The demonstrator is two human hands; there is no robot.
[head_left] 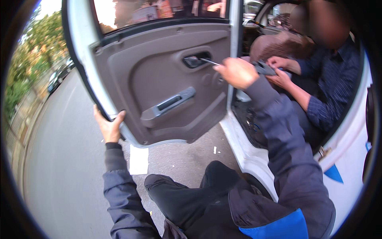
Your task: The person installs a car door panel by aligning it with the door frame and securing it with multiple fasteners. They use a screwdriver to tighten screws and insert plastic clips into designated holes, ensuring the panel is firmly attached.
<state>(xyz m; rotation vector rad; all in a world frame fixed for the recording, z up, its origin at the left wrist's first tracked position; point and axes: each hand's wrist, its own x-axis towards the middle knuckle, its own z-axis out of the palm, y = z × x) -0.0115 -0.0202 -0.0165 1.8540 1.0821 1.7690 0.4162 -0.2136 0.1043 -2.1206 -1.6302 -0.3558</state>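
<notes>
An open white car door (81, 44) with a grey-brown inner panel (137, 73) stands in front of me. My left hand (110, 126) grips the door's lower outer edge, thumb on the inner side. My right hand (239, 73) is closed around a screwdriver (211, 61); its handle is hidden in my fist. The thin metal shaft points left, its tip at the recessed inner door handle (193, 60). Whether the tip touches a screw is too small to tell. Below the recess, a grey switch panel (174, 101) sits on the armrest.
A person (328, 79) in a dark striped shirt sits inside the vehicle at right, both hands on a dark grey part (264, 68) just beyond my right hand. White paper (139, 160) lies on the road below the door. Parked cars (59, 78) line the far left.
</notes>
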